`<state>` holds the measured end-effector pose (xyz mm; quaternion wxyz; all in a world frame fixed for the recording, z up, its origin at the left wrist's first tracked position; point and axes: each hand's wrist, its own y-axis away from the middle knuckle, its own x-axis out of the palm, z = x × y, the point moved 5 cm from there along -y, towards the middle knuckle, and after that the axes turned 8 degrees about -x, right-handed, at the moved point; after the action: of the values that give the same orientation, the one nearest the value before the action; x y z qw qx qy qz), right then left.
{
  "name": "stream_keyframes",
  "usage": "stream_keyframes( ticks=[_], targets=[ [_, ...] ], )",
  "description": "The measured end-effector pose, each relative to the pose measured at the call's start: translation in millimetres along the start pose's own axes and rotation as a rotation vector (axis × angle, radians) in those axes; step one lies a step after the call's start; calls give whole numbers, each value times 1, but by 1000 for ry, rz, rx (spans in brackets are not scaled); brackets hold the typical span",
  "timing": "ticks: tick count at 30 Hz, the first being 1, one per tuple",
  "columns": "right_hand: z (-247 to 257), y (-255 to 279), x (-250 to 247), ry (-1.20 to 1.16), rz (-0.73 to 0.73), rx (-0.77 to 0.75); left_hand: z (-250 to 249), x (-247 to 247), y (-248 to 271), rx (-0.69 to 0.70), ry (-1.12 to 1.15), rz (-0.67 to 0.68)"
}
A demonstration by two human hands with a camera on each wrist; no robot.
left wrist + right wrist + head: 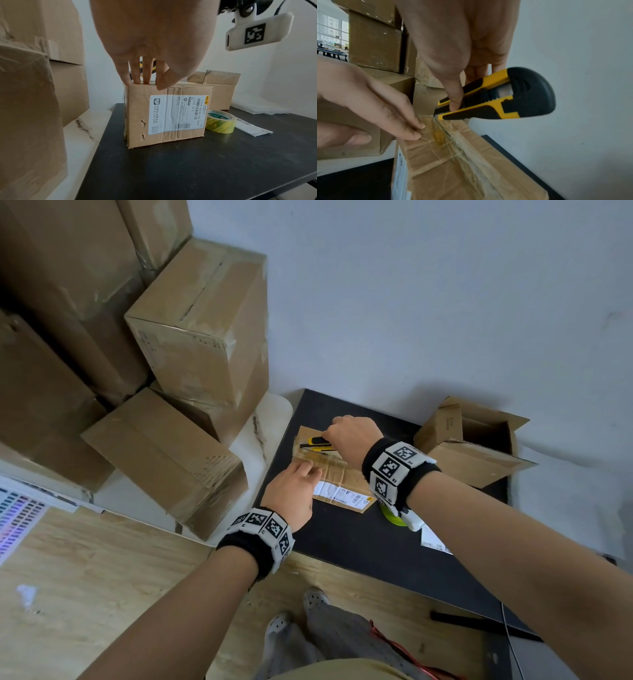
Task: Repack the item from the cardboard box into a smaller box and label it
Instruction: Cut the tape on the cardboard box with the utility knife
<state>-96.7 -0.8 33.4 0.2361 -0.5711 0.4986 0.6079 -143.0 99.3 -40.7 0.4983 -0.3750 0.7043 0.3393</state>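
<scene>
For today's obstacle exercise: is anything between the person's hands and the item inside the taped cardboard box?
Yes. The taped top flaps of the brown labelled cardboard box remain closed over the unseen item. The right hand holds a yellow-and-black utility knife at the seam.

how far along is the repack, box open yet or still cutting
Done: an open smaller box waits on the black table, with tape roll and loose label laid out.
In hand: right hand holds the utility knife at the taped box top seam; left hand steadies it.
Left: opening, moving the item, sealing, labelling.
</scene>
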Motion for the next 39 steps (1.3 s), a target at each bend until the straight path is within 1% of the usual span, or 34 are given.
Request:
stream_keyframes(
  ticks=[6,11,13,17,21,23,27,33,39],
  targets=[
    [-7,10,7,4,16,21,-3,-1,-2,7,-37,3],
    [-13,17,11,2,24,39,-10,1,-5,-6,-180,41],
    [-17,20,14,0,32,48,-12,0,-7,-10,-197,39],
    [-23,28,19,-4,42,64,-13,1,-8,27,-183,28],
    [-29,35,24,-9,50,89,-14,6,-7,53,-133,49],
    [-31,37,29,-22,47,98,-16,5,-8,59,-118,21],
    [-35,41,42,-95,32,133,-18,3,-10,34,-81,-10],
    [-38,50,63,-187,-2,167,-20,5,-11,11,-58,5],
    [-37,60,70,-282,-19,181,-18,6,-10,12,-60,23]
  ],
)
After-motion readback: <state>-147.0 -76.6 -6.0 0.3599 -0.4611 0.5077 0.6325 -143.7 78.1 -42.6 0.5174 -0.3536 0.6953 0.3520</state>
